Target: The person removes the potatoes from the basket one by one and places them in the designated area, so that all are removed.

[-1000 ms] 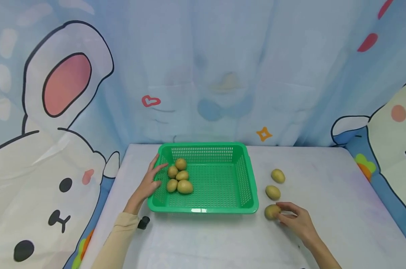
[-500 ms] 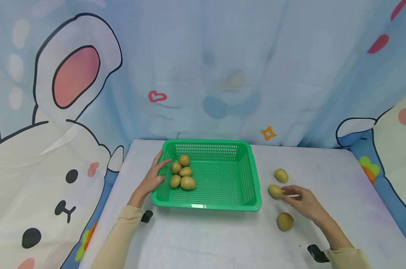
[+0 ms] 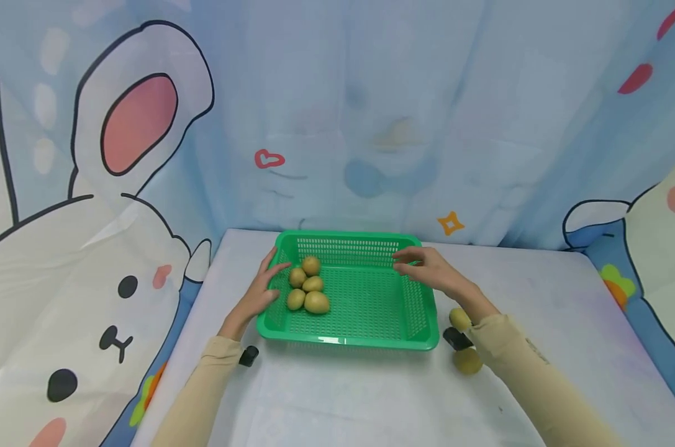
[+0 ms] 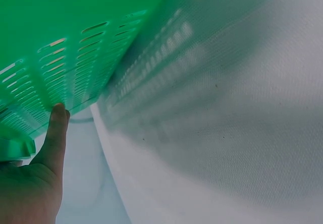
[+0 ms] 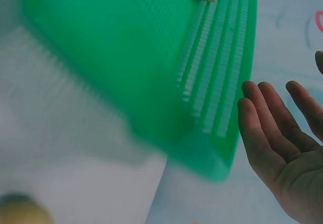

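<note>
Up and to the left the right hand [image 3: 426, 270] had moved, away from the loose potatoes [image 3: 467, 362] where its fingers had been half a second before, to the far right part of the basket [image 3: 345, 341]. Its fingers were parted and softly bent, and the palm showed bare in the right wrist view: it had hold of nothing. Its tips stood over the basket's inside; whether any touched the wall could not be told.

From that hand, the loose potatoes lay back toward the person and a little to the right, on the table [image 3: 382, 397] near the basket's front right corner. A small one [image 3: 459, 317] was partly covered by the wrist camera [image 3: 457, 339]; a bigger one lay nearer the person, almost round from above, so no long axis could be read. The forearm [image 3: 474, 301] hid the spot where a third had lain. The right hand was clearly the nearer to these.

Five potatoes [image 3: 313, 284] sat clustered in the basket's left end, close to the left hand [image 3: 259, 295]. Its fingers were extended and spread at the left rim, one against the outer wall, with no potato held. The basket's long axis ran left to right between the hands.
</note>
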The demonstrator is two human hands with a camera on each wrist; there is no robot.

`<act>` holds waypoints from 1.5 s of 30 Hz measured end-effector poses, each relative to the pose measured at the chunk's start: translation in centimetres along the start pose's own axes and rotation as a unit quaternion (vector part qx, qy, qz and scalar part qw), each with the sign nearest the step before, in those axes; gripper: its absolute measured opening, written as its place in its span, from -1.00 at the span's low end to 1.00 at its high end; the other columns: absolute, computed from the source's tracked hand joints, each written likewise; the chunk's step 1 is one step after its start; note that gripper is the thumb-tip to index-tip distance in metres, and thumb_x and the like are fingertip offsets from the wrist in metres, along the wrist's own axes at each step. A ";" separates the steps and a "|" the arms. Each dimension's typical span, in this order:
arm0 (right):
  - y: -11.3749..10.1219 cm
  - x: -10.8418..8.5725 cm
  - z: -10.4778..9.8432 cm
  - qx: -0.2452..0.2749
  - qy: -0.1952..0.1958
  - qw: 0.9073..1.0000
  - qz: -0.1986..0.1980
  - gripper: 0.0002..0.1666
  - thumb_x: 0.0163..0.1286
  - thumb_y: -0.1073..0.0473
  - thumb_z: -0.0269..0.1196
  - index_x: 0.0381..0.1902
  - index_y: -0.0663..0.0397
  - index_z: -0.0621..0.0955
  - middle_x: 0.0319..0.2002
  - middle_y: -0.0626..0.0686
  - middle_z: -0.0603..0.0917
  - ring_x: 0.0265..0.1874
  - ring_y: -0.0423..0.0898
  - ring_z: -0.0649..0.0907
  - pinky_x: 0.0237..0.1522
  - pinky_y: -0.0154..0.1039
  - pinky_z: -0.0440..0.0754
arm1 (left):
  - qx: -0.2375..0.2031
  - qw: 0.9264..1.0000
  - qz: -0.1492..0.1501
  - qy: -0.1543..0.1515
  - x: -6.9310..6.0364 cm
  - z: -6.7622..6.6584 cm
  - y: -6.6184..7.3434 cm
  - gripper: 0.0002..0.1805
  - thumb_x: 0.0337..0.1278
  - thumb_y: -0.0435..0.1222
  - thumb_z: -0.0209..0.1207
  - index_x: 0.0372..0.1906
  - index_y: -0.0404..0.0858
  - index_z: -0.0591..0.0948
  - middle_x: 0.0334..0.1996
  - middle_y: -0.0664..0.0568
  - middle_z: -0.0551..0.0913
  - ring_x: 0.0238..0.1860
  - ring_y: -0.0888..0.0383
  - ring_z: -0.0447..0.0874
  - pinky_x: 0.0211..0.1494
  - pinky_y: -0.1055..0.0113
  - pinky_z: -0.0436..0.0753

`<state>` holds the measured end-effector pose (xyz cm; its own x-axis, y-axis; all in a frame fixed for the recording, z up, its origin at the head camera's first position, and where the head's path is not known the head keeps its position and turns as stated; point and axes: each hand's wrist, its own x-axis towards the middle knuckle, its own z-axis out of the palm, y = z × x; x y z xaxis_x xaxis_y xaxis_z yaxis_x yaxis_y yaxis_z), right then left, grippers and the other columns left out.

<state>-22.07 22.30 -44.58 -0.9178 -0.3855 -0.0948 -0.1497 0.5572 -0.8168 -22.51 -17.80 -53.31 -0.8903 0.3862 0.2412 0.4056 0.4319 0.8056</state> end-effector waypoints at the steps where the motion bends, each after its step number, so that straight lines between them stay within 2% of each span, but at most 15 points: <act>1: -0.4 0.8 0.5 0.014 -0.013 1.000 0.006 -0.44 0.47 0.03 0.16 0.30 0.25 0.48 0.15 0.28 0.56 0.04 0.18 0.63 0.01 0.03 0.61 | -0.001 1.000 -0.002 -0.002 0.0 0.1 -0.1 -0.22 -0.24 -0.64 -0.07 0.33 -0.47 0.42 0.56 -0.25 -0.21 0.54 -0.29 -0.27 0.32 -0.36 0.14; 7: -2.3 5.9 4.4 0.081 -0.069 0.992 0.064 -0.45 0.46 0.08 0.18 0.31 0.23 0.48 0.21 0.31 0.53 0.06 0.19 0.64 -0.01 -0.02 0.64 | -0.006 1.000 -0.012 -0.008 -0.1 -0.1 0.3 -0.22 -0.22 -0.62 -0.07 0.34 -0.47 0.40 0.56 -0.25 -0.23 0.54 -0.28 -0.28 0.34 -0.36 0.10; 10: -2.9 8.0 6.8 0.105 -0.090 0.986 0.095 -0.46 0.46 0.11 0.18 0.31 0.24 0.48 0.27 0.32 0.49 0.10 0.25 0.61 0.04 0.03 0.61 | -0.009 1.000 -0.006 -0.004 -0.1 -0.2 0.5 -0.22 -0.23 -0.62 -0.07 0.34 -0.49 0.40 0.56 -0.27 -0.22 0.53 -0.30 -0.27 0.32 -0.38 0.12; 15: -3.2 10.0 10.8 0.080 -0.123 0.982 0.116 -0.47 0.43 0.13 0.21 0.26 0.30 0.51 0.22 0.33 0.50 0.11 0.32 0.58 0.06 0.14 0.57 | -0.009 1.000 -0.009 -0.005 -0.2 0.0 0.2 -0.22 -0.22 -0.62 -0.07 0.34 -0.48 0.40 0.57 -0.25 -0.23 0.53 -0.29 -0.26 0.32 -0.36 0.13; 19: -3.1 10.5 12.6 0.049 -0.131 0.982 0.128 -0.53 0.39 0.15 0.24 0.17 0.32 0.56 0.13 0.31 0.56 0.00 0.28 0.64 -0.02 0.14 0.62 | -0.002 1.000 -0.010 -0.013 -0.3 0.2 0.0 -0.23 -0.19 -0.61 -0.07 0.36 -0.45 0.40 0.57 -0.24 -0.24 0.54 -0.27 -0.28 0.34 -0.34 0.13; 28: -4.0 11.1 13.9 0.059 -0.110 0.983 0.134 -0.49 0.29 0.18 0.28 0.14 0.35 0.55 -0.03 0.22 0.63 -0.14 0.22 0.66 -0.07 0.14 0.63 | -0.010 1.000 -0.005 -0.003 -0.1 0.5 -0.1 -0.22 -0.20 -0.62 -0.08 0.36 -0.44 0.40 0.57 -0.22 -0.23 0.54 -0.26 -0.28 0.33 -0.35 0.13; 33: -3.8 11.3 14.6 0.074 -0.095 0.986 0.116 -0.67 0.25 0.23 0.31 -0.09 0.36 0.61 -0.11 0.19 0.67 -0.25 0.12 0.69 -0.16 0.09 0.66 | -0.001 1.000 -0.005 -0.008 0.0 0.5 -0.2 -0.22 -0.20 -0.62 -0.08 0.36 -0.45 0.39 0.57 -0.24 -0.23 0.54 -0.25 -0.28 0.35 -0.34 0.12; 38: -3.6 11.6 15.0 0.099 -0.076 0.987 0.103 -0.78 0.22 0.32 0.29 -0.20 0.37 0.59 -0.20 0.18 0.67 -0.33 0.08 0.70 -0.21 0.04 0.68 | -0.001 1.000 -0.005 -0.002 0.0 0.4 -0.3 -0.23 -0.18 -0.63 -0.06 0.36 -0.44 0.40 0.57 -0.23 -0.23 0.54 -0.25 -0.28 0.34 -0.34 0.12; 42: -3.5 11.8 15.2 0.089 -0.068 0.989 0.093 -0.80 0.21 0.32 0.33 -0.29 0.39 0.60 -0.24 0.18 0.67 -0.34 0.13 0.71 -0.26 -0.02 0.70 | -0.001 1.000 -0.009 -0.002 0.0 0.2 -0.2 -0.23 -0.17 -0.63 -0.06 0.36 -0.43 0.40 0.58 -0.20 -0.24 0.55 -0.23 -0.28 0.34 -0.33 0.14; 45: -3.7 11.9 15.1 0.068 -0.064 0.991 0.091 -0.74 0.20 0.29 0.35 -0.24 0.41 0.62 -0.21 0.22 0.66 -0.34 0.14 0.72 -0.30 -0.03 0.70 | -0.001 1.000 -0.011 -0.004 0.1 -0.1 -0.2 -0.23 -0.17 -0.63 -0.05 0.36 -0.42 0.41 0.58 -0.19 -0.24 0.55 -0.23 -0.27 0.35 -0.32 0.14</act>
<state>-26.92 4.58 -51.30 -0.8691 -0.3832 -0.3127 0.0733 0.5254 -0.8477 -22.72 -17.87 -53.40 -0.8971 0.3830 0.2201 0.3864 0.4390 0.8111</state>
